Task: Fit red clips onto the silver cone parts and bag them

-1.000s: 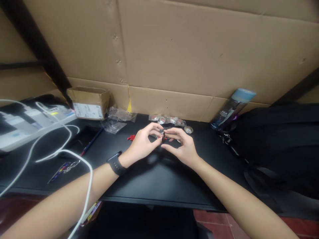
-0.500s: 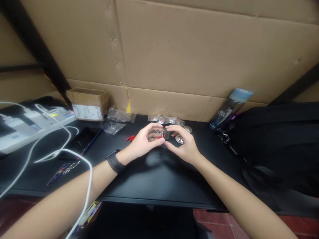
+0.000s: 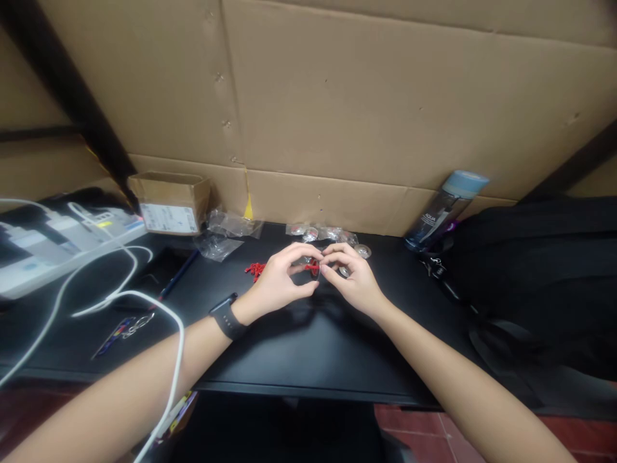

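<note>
Between my two hands, above the black table, is a small round clear disc-like piece (image 3: 314, 267) with red parts showing on it. The fingers and thumb of my left hand (image 3: 282, 278) curve around its left side. My right hand (image 3: 355, 278) pinches it from the right; its exact shape is partly hidden by the fingers. Just left of my left hand lies a small heap of red pieces (image 3: 253, 269). A shiny round disc (image 3: 363, 251) rests behind my right hand, and another disc (image 3: 344, 271) shows partly under its fingers. Several similar discs in clear wrappers (image 3: 332, 233) lie behind.
Crumpled clear plastic bags (image 3: 219, 244) lie beside an open cardboard box (image 3: 168, 204). At left are a power strip (image 3: 72, 254), a phone (image 3: 168, 270), a keychain (image 3: 116, 335) and a white cable (image 3: 178, 341) crossing my left forearm. A bottle (image 3: 446, 212) and black backpack (image 3: 540, 276) stand right.
The piece between my hands has turned, so its red parts show more plainly. My right fingers have drawn in closer to it, and my left hand has shifted slightly.
</note>
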`<move>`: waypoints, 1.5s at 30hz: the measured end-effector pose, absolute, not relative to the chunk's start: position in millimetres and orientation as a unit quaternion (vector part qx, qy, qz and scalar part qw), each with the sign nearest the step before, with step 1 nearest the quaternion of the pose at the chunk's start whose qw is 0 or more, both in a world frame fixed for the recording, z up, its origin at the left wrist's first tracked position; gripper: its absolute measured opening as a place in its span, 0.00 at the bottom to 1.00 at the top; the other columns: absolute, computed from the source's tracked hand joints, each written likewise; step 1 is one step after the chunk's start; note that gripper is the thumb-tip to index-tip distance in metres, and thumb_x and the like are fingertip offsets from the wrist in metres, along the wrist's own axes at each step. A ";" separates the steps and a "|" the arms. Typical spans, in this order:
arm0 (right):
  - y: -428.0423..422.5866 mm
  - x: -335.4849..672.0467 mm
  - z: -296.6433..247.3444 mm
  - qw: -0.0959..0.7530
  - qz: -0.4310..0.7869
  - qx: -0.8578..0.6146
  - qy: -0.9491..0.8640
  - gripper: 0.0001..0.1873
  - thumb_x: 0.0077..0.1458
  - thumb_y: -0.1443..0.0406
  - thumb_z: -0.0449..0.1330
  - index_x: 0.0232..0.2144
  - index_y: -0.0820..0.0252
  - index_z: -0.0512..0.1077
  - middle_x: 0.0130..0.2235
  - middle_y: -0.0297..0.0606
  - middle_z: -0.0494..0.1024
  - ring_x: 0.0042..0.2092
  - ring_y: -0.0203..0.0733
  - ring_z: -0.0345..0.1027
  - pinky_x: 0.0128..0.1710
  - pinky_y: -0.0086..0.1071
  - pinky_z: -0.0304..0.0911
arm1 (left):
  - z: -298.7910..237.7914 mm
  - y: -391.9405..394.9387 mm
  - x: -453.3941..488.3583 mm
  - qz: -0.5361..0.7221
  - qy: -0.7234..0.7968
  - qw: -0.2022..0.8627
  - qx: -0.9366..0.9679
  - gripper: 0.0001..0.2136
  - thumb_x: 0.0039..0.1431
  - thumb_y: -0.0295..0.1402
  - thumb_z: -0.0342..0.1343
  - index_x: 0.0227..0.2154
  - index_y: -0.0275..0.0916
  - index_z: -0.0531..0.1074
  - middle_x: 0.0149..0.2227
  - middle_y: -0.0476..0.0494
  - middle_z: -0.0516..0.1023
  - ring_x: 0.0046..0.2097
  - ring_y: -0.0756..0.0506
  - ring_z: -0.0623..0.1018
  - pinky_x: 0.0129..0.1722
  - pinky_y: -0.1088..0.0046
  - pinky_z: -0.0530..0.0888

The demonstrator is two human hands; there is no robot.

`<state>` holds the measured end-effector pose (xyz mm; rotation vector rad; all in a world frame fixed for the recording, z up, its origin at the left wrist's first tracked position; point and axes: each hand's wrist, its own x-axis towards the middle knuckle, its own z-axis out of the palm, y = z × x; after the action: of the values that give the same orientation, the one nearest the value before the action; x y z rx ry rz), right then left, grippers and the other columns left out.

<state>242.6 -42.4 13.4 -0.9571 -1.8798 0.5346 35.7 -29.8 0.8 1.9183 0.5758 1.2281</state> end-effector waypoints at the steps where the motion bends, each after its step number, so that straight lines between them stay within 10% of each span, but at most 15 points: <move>1: -42.5 242.2 13.1 0.463 0.219 -0.389 -0.766 0.05 0.62 0.63 0.63 0.37 0.56 0.79 0.47 0.41 0.75 0.50 0.46 0.72 0.46 0.37 0.69 | 1.0 -30.2 36.1 0.482 0.225 0.382 0.756 0.19 0.54 0.22 0.64 0.49 0.43 0.76 0.55 0.39 0.73 0.59 0.40 0.75 0.56 0.59 0.80; 22: -27.8 278.0 30.0 0.385 0.117 -0.382 -0.832 0.05 0.67 0.63 0.57 0.37 0.55 0.72 0.51 0.45 0.71 0.55 0.50 0.67 0.55 0.44 0.65 | -10.4 -24.4 38.5 0.438 0.285 0.420 0.742 0.20 0.55 0.26 0.63 0.49 0.44 0.68 0.56 0.41 0.72 0.58 0.40 0.76 0.55 0.61 0.78; 31: -6.6 363.3 53.2 0.287 -0.034 -0.461 -0.839 0.06 0.64 0.65 0.57 0.34 0.56 0.73 0.46 0.45 0.75 0.48 0.51 0.71 0.52 0.47 0.67 | -14.5 -11.5 27.7 0.402 0.326 0.300 0.801 0.14 0.58 0.28 0.60 0.47 0.43 0.70 0.51 0.43 0.74 0.52 0.43 0.77 0.46 0.67 0.78; 45: 0.8 382.9 39.8 0.102 0.085 -0.510 -0.850 0.05 0.54 0.69 0.62 0.29 0.58 0.79 0.42 0.42 0.82 0.46 0.48 0.76 0.50 0.38 0.68 | 2.5 -1.5 96.6 0.211 0.252 -0.044 0.943 0.16 0.68 0.27 0.52 0.57 0.41 0.71 0.57 0.37 0.77 0.59 0.37 0.72 0.58 0.54 0.60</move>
<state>382.9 0.8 39.8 -1.5054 -2.5086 0.2512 96.6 -1.5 2.5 3.0500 0.8160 0.6839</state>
